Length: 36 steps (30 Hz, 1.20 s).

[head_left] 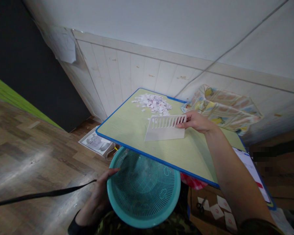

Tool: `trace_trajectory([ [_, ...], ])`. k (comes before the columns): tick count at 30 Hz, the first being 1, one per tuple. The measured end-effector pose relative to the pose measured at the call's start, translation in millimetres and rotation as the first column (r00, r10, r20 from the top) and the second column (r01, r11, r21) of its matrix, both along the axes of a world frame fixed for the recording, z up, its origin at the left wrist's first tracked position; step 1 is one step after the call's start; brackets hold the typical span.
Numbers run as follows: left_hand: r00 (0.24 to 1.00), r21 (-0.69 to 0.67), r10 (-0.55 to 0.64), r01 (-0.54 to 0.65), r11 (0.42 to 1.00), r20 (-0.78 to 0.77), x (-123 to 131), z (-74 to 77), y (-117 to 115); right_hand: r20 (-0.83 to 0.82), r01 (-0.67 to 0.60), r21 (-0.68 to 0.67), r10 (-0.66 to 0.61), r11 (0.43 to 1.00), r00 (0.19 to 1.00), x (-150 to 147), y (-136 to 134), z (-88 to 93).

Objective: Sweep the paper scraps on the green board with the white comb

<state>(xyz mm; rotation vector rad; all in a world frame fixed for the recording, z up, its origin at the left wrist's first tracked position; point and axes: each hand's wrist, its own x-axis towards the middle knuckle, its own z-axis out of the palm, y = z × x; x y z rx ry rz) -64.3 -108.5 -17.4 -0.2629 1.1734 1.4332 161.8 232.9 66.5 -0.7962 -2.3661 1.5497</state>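
My right hand (195, 121) grips the right end of a white slotted plastic panel (165, 133), thumb on its near face. The panel stands tilted over the light green table (117, 125), its slots along the top edge. Just behind it lies a loose heap of small white paper scraps (154, 102), a few of them close to the panel. Below the table's front edge, a turquoise plastic basket (178, 189) with perforated walls rests at my lap. My left hand (100, 187) holds its left rim, with the fingers partly hidden.
A fabric-lined basket (225, 111) stands at the table's back right, against the white panelled wall (147, 71). Papers (250, 169) lie on the right edge. Scissors (201, 206) and paper cards (217, 211) are below right. A picture box (95, 140) sits on the floor at left.
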Motion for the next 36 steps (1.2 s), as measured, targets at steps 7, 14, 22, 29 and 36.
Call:
trace_trajectory([
  [7, 1.000, -0.028, 0.000, 0.000, 1.000, 0.002, -0.5, -1.9, -0.6, 0.011, -0.024, 0.057, 0.023, 0.998, 1.000, 2.4, -10.3, 16.9],
  [14, 0.999, 0.033, 0.010, -0.011, 0.999, 0.043, -3.6, -3.0, -0.5, -0.031, 0.342, 0.214, -0.343, 0.915, 0.939, 53.3, -75.4, 2.6],
  [22, 1.000, -0.017, -0.010, 0.010, 1.000, -0.020, -8.8, -17.4, -5.9, -0.038, 0.500, 0.311, -0.515, 0.809, 0.856, 70.2, -161.6, -13.2],
  [29, 1.000, 0.033, -0.002, 0.003, 0.999, -0.026, -5.9, -8.4, -3.1, 0.003, 0.426, 0.290, -0.445, 0.857, 0.895, 75.7, -162.7, -7.3],
  [36, 1.000, 0.023, -0.005, 0.005, 1.000, -0.017, -5.4, -7.1, -2.4, -0.027, 0.462, 0.259, -0.472, 0.848, 0.881, 75.3, -165.5, -12.2],
])
